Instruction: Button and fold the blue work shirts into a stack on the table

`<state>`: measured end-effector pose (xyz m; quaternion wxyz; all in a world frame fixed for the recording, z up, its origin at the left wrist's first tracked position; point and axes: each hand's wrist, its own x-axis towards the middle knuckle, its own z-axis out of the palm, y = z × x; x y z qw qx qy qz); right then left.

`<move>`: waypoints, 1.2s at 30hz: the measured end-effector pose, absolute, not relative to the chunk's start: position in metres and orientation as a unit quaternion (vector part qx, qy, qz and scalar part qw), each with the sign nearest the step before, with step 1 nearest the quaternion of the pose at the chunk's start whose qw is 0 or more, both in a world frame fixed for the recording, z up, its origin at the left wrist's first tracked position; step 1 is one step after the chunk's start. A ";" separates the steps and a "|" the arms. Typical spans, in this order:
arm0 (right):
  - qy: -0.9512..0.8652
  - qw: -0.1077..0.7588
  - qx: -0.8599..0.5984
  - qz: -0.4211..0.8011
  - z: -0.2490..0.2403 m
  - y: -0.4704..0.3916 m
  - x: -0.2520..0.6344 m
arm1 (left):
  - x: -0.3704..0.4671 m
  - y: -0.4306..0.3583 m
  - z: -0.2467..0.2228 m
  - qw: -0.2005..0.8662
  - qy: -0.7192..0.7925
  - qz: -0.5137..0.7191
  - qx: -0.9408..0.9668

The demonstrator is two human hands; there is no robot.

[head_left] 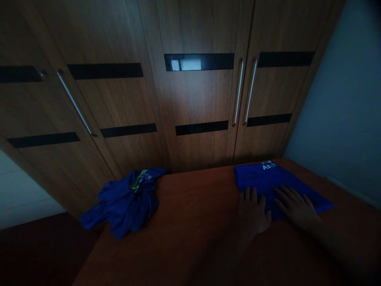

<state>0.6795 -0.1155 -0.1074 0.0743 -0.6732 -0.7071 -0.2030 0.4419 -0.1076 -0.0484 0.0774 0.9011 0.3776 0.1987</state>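
Observation:
A folded blue shirt (268, 180) with white lettering lies flat at the right end of the wooden table (190, 210). My left hand (254, 210) rests at its near left edge, fingers spread and pointing away from me. On the shirt's near right part lies my right hand (297, 206), palm down with the fingers apart. Neither hand grips the cloth. Toward the left end of the table is a second blue garment (131, 204), crumpled, with yellow-green and white print; part of it reaches the table's left edge.
Behind the table stands a wooden wardrobe (199, 95) with dark strips and long metal handles (238, 93). A pale wall (342, 107) rises on the right. The floor (38, 250) at lower left is dark. The room is dim.

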 end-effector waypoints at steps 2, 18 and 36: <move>-0.694 0.076 -0.690 -0.192 -0.107 -0.107 0.683 | 0.447 -0.102 -0.048 0.082 0.374 0.200 0.902; -0.740 0.117 -0.660 -0.052 -0.045 -0.098 0.608 | 0.382 -0.122 -0.032 0.127 0.351 0.234 0.898; -0.735 0.368 -0.521 0.231 -0.053 -0.108 0.420 | 0.268 -0.126 -0.026 0.242 0.422 0.276 0.829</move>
